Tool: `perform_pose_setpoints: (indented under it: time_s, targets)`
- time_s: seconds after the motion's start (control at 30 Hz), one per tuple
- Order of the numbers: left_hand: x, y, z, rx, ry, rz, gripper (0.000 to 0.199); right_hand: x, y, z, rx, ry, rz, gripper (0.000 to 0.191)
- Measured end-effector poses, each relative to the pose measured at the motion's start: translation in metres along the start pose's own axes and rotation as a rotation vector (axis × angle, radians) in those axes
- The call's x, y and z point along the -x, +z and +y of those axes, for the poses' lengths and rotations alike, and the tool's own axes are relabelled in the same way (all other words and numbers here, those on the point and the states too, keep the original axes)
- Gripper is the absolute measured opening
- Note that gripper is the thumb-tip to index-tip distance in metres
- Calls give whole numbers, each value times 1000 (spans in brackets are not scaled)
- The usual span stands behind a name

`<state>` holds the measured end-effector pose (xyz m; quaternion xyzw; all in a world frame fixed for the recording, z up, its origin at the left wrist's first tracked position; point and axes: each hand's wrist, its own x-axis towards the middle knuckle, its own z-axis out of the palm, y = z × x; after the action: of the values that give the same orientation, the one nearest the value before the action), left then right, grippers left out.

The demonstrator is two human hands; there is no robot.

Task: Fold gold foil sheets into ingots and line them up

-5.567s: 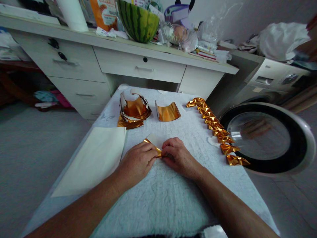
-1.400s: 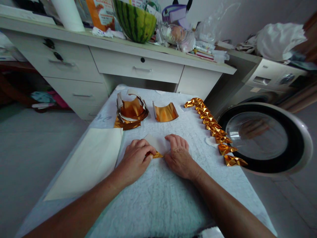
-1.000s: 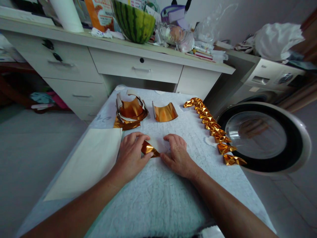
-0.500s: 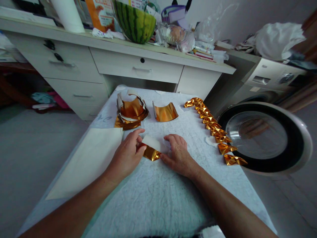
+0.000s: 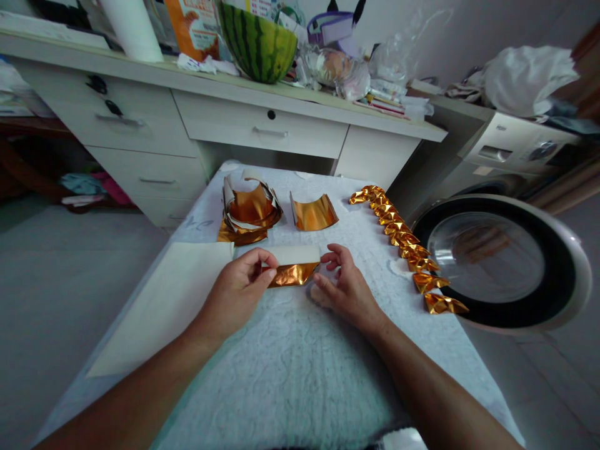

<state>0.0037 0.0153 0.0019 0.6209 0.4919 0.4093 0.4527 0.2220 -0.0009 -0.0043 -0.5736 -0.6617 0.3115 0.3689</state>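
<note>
Left hand (image 5: pixel 237 287) pinches gold paper (image 5: pixel 294 274) | right hand (image 5: pixel 351 290) spread by other end | best to match edges, press softly

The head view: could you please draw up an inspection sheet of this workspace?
Surface: pale textured cloth; a white sheet lies at the left.
Job's things: gold foil strip with a white part, between the hands; foil stack and curved foil piece beyond; folded gold row along the right.
Clutter: on the counter, watermelon, clear plastic and other items.
Hands: left hand pinches the foil strip's left end; right hand is partly open at its right end, contact unclear.
Cables: nothing seen.
Surroundings: drawers ahead; washing machine at right, round door open beside the surface.
</note>
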Motion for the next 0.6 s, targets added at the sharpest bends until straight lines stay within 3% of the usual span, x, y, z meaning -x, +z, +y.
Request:
perform_pose_setpoints:
  time_s: [0.2,0.4,0.6]
  targets:
    - [4,7,6,27,-33,-30,8,0,1,-9,-654,200,-264,36]
    - [10,12,4,-58,-15,-91,7,-2,3,-6,-718,212,-230,28]
    - [10,6,5,-142,123,-82,29,-4,3,1,-692,240,-171,26]
